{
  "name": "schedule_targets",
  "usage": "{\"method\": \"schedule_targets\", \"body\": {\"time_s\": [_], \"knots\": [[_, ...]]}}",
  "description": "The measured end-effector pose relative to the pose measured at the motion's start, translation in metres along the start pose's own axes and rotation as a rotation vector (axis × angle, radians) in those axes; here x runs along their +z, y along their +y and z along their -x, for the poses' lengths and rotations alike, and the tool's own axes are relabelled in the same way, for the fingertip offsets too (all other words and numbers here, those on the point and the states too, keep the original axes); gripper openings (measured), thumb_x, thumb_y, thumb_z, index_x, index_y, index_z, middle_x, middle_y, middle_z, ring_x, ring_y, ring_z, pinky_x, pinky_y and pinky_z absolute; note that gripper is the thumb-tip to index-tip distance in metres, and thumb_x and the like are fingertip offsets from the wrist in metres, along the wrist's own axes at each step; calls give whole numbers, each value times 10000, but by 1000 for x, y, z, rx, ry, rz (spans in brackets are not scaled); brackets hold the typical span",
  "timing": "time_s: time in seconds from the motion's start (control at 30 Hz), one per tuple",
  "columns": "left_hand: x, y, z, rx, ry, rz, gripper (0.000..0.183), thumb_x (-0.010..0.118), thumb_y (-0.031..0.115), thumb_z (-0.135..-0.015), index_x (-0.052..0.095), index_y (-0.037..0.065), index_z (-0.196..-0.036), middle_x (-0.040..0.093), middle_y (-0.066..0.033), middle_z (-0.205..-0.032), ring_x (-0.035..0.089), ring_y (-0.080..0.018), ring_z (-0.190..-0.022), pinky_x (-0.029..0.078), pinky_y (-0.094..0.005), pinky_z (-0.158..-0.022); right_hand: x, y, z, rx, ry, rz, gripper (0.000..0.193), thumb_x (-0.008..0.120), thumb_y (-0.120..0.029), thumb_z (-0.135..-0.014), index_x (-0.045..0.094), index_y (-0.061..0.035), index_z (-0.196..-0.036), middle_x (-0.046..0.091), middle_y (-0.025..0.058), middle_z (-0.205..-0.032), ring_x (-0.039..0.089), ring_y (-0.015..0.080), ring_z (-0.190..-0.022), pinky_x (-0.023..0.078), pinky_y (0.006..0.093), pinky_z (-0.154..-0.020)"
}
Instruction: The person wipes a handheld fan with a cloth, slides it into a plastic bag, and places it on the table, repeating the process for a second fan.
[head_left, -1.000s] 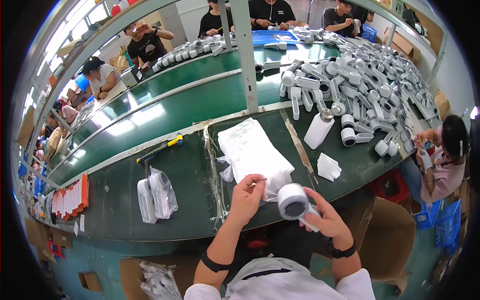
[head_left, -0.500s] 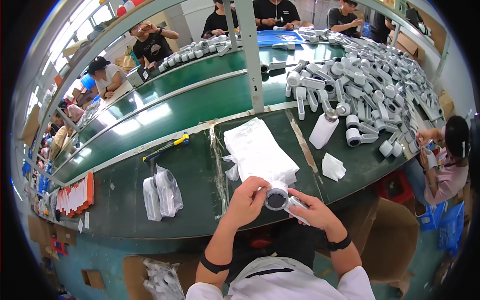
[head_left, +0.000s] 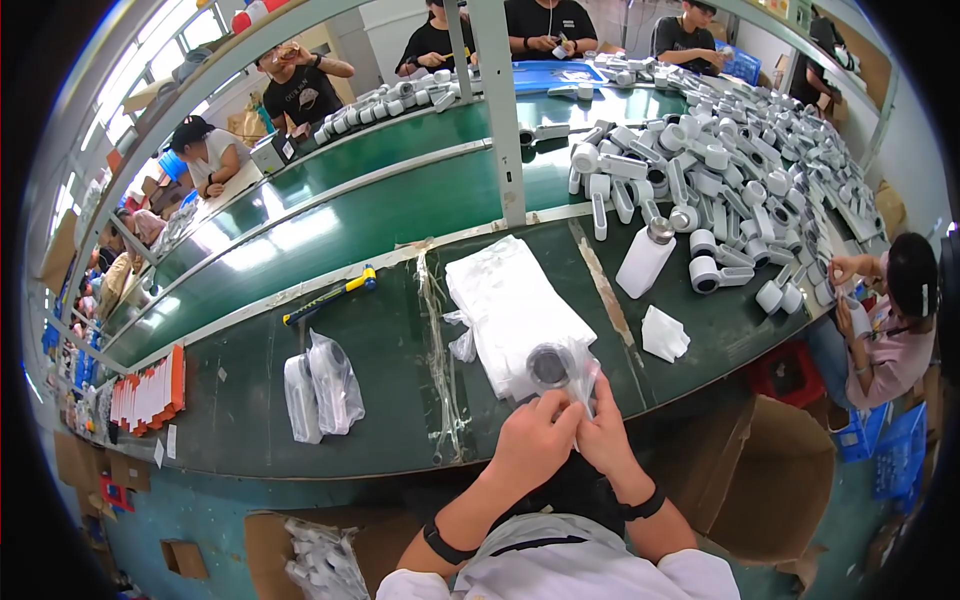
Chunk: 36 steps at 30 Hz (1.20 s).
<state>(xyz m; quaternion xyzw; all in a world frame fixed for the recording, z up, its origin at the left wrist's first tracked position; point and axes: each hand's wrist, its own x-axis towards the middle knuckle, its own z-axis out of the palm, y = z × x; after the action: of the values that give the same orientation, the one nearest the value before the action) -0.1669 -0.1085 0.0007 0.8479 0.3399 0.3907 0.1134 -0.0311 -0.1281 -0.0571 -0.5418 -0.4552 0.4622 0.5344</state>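
Observation:
A white handheld device (head_left: pixel 548 366) with a round, dark-faced head lies over the front of a stack of white plastic bags (head_left: pixel 515 300). A clear plastic bag (head_left: pixel 581 368) surrounds it, at least on its right side. My left hand (head_left: pixel 537 440) is closed, its fingertips pinching the bag's near end below the head. Close against it, my right hand (head_left: pixel 604 432) grips the bagged device's near right side. The device's handle is mostly hidden by bag and fingers. Two bagged devices (head_left: pixel 324 388) lie to the left.
A white bottle (head_left: pixel 646 260) and a crumpled white cloth (head_left: pixel 664 334) stand right of the stack. Many similar devices (head_left: pixel 740 180) are heaped at the far right. A yellow-and-black hammer (head_left: pixel 330 295) lies left, beyond orange-and-white boxes (head_left: pixel 150 390). Cardboard boxes (head_left: pixel 765 480) sit below; co-workers sit around.
The device's head has moved slightly farther away and now shows inside clear plastic. My left hand has left the head for the bag's near end; both hands have drawn together.

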Motion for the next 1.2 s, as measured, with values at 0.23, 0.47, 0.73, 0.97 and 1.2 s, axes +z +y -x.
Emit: {"method": "schedule_targets", "body": {"time_s": [0.23,0.47,0.73,0.97,1.2], "knots": [[-5,2,11,22,-119,242,204,631,11,-758,584,53,-951,550,-80,-862,595,-283,-689,493,-380,-619,7,-15,-4,-95,37,-143,600,568,-52,-926,277,-79,-1451,567,80,-1151,575,117,-978,481,259,-827],[-22,-11,28,-562,-189,846,225,600,-14,-884,533,-3,-1098,639,-49,-907,652,-130,-837,528,-273,-761,12,-14,-3,6,30,-394,397,577,-176,-956,405,-66,-1296,577,38,-1083,575,100,-962,475,230,-801],[-4,-20,36,-1104,187,1473,284,563,168,-970,505,40,-1216,582,-70,-1191,563,-156,-1096,456,-325,-935,57,-24,18,107,-18,-619,424,574,-162,-953,447,15,-1317,570,68,-1208,559,141,-1066,438,286,-937],[-37,-29,58,-1072,406,1533,305,508,271,-1000,495,77,-1235,617,-54,-1121,614,-169,-1021,523,-342,-845,54,-29,18,-150,-36,-13,142,662,-84,-882,676,38,-953,669,34,-790,580,73,-692,474,226,-631],[-119,-63,118,-959,637,1293,491,529,179,-967,297,133,-1397,583,-114,-1055,658,-257,-821,584,-423,-480,56,-29,37,-212,-331,178,70,665,-28,-857,685,38,-867,654,38,-712,554,45,-633,431,185,-574]]}}
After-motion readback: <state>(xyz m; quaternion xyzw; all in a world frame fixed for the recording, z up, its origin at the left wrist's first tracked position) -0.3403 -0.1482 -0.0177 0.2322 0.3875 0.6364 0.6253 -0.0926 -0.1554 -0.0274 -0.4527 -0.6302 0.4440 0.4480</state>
